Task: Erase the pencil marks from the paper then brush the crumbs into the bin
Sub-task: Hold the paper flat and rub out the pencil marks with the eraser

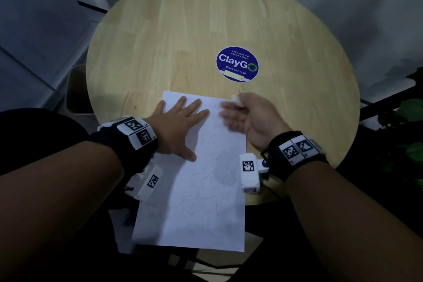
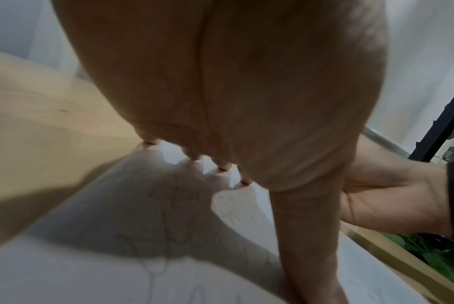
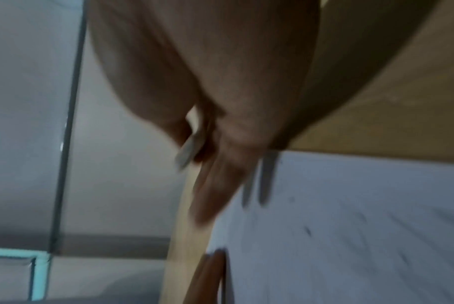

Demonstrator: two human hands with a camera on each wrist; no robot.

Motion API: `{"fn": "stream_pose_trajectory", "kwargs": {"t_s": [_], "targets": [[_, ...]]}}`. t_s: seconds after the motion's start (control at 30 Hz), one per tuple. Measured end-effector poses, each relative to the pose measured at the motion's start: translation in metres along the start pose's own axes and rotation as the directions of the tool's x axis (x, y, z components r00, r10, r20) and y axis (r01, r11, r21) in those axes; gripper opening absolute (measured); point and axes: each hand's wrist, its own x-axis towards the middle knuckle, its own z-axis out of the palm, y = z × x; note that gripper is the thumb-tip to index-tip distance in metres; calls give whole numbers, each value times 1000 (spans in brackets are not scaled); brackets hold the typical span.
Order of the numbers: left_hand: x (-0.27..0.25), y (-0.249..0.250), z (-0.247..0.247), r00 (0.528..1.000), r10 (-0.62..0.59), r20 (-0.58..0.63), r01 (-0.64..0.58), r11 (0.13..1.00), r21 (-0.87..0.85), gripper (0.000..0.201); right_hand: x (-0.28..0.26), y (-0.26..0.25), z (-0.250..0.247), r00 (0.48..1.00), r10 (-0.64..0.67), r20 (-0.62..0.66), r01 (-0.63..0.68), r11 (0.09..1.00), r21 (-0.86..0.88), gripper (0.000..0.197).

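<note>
A white sheet of paper with faint pencil lines lies on the round wooden table, its near end hanging over the table edge. My left hand presses flat on the sheet's upper left, fingers spread; in the left wrist view those fingertips touch the paper. My right hand is blurred at the sheet's top right corner, pinching a small white eraser between thumb and forefinger, other fingers stretched over the paper. The eraser also shows in the right wrist view. Dark crumbs dot the wood just beyond it.
A round blue ClayGo sticker is stuck on the table beyond the paper. A chair seat shows under the table's left edge. Green plant leaves and a black frame stand off the right edge. No bin is in view.
</note>
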Motion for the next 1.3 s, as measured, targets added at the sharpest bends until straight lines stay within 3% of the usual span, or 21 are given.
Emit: {"fn": "stream_pose_trajectory", "kwargs": {"t_s": [0.07, 0.13, 0.23, 0.3, 0.33, 0.43, 0.5, 0.57, 0.63, 0.67, 0.7, 0.73, 0.8, 0.83, 0.87, 0.93, 0.97, 1.07, 1.17, 1.23, 1.3], "targets": [[0, 0, 0, 1000, 3, -6, -3, 1000, -1, 130, -15, 14, 18, 943, 184, 277, -134, 972, -192, 15], [1, 0, 1, 1000, 1, -6, -1, 1000, 2, 130, -14, 20, 22, 921, 249, 298, -169, 948, -268, 16], [0, -1, 2, 1000, -4, -5, 4, 1000, -4, 130, 12, 8, -3, 995, -16, -99, 4, 993, -120, 9], [0, -2, 1, 1000, -3, 1, 3, 1000, -12, 129, 22, -6, -22, 896, -237, -374, 216, 971, -99, 12], [-1, -2, 1, 1000, -1, 3, 1, 1000, -15, 129, 20, -8, -25, 872, -268, -411, 257, 963, -81, 12], [1, -1, 1, 1000, -1, -3, 1, 1000, -15, 130, -9, -1, -7, 992, -73, -100, 65, 994, -85, 8], [1, -1, 1, 1000, -2, -2, 2, 1000, -6, 131, -31, 15, 11, 969, 150, 195, -103, 967, -233, 9], [2, -1, 1, 1000, -1, 4, 1, 1000, -8, 132, -32, 26, 15, 929, 246, 278, -174, 950, -258, 11], [2, 0, -1, 1000, -1, 4, 1, 1000, -17, 132, -15, 25, 5, 978, 159, 133, -149, 985, -82, 10], [2, 0, -1, 1000, -4, 5, 4, 1000, -20, 131, -3, 21, -5, 998, 53, -40, -51, 998, 44, 11], [1, 0, -1, 1000, -7, 5, 7, 1000, -20, 131, 9, 14, -17, 965, -67, -255, 95, 990, 101, 14], [1, 0, -1, 1000, -8, 4, 8, 1000, -20, 131, 18, 7, -30, 875, -180, -450, 233, 970, 65, 16], [1, 1, -1, 1000, -4, 4, 4, 1000, -18, 131, 22, -3, -44, 723, -290, -627, 352, 936, -27, 19], [1, 1, -1, 1000, -4, 5, 4, 1000, -20, 130, 18, -6, -42, 738, -285, -612, 354, 935, -9, 18], [1, 1, 0, 1000, -5, 5, 5, 1000, -22, 130, 11, -7, -34, 810, -271, -520, 320, 947, 5, 16], [1, 1, 0, 1000, -7, 6, 7, 1000, -20, 131, -8, -2, -11, 963, -175, -203, 164, 984, -72, 17], [1, 1, 0, 1000, -9, 8, 10, 1000, -17, 131, -16, 4, -1, 996, -81, -36, 76, 989, -127, 18], [2, 1, 0, 1000, -10, 8, 10, 1000, -14, 132, -21, 21, 9, 965, 111, 237, -57, 973, -224, 16], [2, 1, 3, 1000, -13, -13, 13, 999, -40, 129, 2, 14, -6, 998, -27, -49, 27, 1000, -4, 12], [2, 3, 5, 999, -17, -41, 15, 998, -58, 122, 16, 0, -24, 900, -254, -355, 229, 967, -113, 12], [3, 6, 6, 997, -24, -77, 18, 997, -77, 110, 19, -8, -35, 814, -368, -449, 265, 924, -277, 14]]}}
